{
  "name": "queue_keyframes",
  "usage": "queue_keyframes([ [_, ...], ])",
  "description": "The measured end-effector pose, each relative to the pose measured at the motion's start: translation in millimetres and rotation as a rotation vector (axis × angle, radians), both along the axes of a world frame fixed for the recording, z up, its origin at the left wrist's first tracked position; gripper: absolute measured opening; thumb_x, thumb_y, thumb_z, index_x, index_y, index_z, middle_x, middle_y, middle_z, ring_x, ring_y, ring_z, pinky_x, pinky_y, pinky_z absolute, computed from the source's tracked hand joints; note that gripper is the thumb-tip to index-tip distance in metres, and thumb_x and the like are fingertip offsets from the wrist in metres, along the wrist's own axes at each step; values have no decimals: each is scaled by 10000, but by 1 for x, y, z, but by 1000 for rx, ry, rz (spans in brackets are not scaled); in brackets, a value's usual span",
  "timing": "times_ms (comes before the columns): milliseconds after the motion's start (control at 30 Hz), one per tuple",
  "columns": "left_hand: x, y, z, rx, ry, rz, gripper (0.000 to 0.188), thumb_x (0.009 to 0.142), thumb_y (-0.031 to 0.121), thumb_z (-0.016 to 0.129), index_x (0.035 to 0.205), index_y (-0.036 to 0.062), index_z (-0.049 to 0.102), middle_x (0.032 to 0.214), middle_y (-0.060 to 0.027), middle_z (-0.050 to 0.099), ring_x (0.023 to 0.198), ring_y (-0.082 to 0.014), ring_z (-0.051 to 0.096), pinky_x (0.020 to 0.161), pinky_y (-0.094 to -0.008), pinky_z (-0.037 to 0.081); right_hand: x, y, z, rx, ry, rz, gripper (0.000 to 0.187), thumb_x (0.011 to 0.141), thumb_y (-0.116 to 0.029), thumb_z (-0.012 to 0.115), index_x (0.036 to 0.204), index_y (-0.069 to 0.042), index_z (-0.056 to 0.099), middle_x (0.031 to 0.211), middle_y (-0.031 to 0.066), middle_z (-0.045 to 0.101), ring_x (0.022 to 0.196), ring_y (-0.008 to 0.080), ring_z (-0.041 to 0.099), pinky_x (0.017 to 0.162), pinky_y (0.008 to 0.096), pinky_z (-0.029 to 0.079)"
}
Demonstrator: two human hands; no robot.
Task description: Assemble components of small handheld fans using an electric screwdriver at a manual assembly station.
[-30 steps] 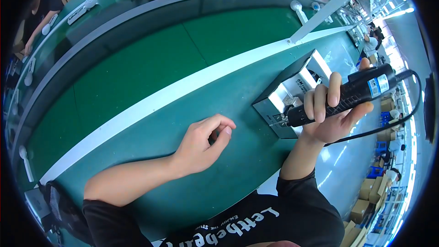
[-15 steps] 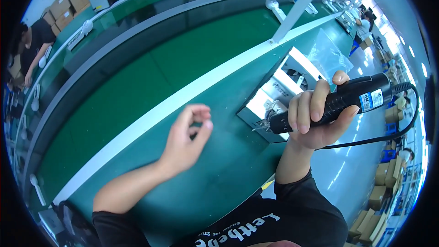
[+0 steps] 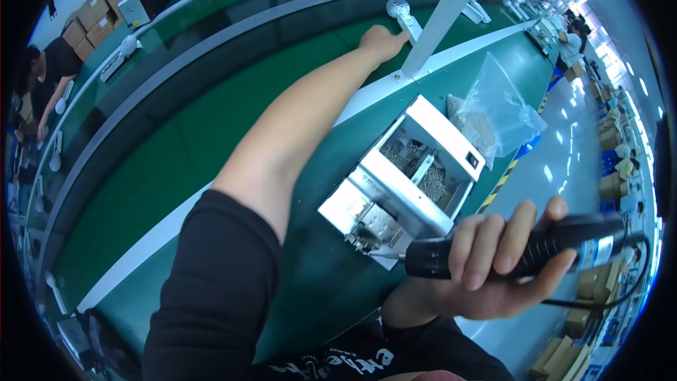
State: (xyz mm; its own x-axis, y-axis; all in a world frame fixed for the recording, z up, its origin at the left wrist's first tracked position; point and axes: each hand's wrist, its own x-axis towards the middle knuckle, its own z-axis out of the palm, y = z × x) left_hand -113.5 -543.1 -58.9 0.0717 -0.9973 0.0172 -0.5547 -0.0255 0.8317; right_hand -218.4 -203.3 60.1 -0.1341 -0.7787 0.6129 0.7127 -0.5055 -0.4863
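- Belt (image 3: 155,134), green, running past well ahead and left of the right hand (image 3: 486,300); it lies beyond a pale rail (image 3: 141,254), which probably keeps moving goods apart from the bench.
- Worktop (image 3: 310,275), darker green, left of that grip and nearer the body, giving the feeder a flat footing.
- Screw feeder (image 3: 402,197), a pale metal box just ahead and left of the grip. Its front mechanism faces the driver's nose, seemingly so that the bit can come to it with little arm movement.
- Plastic bag (image 3: 493,99), clear, straight ahead of the grip beyond the feeder, with small greyish pieces in it; likely kept there within easy range of the hopper.
- Electric screwdriver (image 3: 543,247), black, inside the right hand's grasp: fingers wrapped over the barrel, thumb underneath. It is held nearly level, bit toward the feeder, perhaps to keep it lined up; whether the tip touches is too fine to tell. Its cable (image 3: 592,305) trails off behind the grip, away from the bit.
- White device (image 3: 405,20), round-headed with a narrow body, on the belt far ahead of the driver grip. The left hand (image 3: 384,44) is at its near end, arm stretched across the rail; I cannot tell whether its fingers have closed on it.
- Screws (image 3: 437,180), heaped in the feeder's hopper, ahead of the driver grip, where the walls contain them.
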Motion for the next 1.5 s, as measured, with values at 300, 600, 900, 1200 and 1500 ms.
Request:
queue_keyframes([
  [300,-35,-78,-3,148,125,269,573,762,327,759,1209,12,590,1237,-190,612,1111,-277,628,950,-337,500,-11,-13,1,99,-42,-154,402,1029,-340,415,1206,19,372,706,51,446,429,99,442,384,241,401],
  [600,28,-40,1,284,657,208,321,889,58,544,1197,-11,600,1149,-185,631,935,-299,688,726,-396,593,-14,-9,-4,38,-73,-93,380,1025,-329,434,1187,14,401,711,41,436,452,84,435,415,232,389],
  [900,163,141,24,365,627,36,332,873,7,501,1192,-84,502,1017,-149,632,836,-245,685,670,-320,588,7,-2,-7,-28,-14,-7,370,1014,-324,446,1168,13,434,711,36,420,456,91,399,431,230,355],
  [1200,229,321,35,438,912,126,399,978,288,555,1240,-8,500,1035,-128,646,831,-215,696,678,-314,578,39,23,0,-150,112,159,377,970,-331,521,1126,8,465,725,31,437,494,100,425,487,254,380],
  [1500,140,460,6,339,1023,-105,305,978,229,565,1116,-41,538,908,-120,667,814,-183,694,654,-307,557,85,67,-1,-69,48,248,203,921,-245,593,953,-53,535,685,-44,503,548,77,502,557,248,417],
])
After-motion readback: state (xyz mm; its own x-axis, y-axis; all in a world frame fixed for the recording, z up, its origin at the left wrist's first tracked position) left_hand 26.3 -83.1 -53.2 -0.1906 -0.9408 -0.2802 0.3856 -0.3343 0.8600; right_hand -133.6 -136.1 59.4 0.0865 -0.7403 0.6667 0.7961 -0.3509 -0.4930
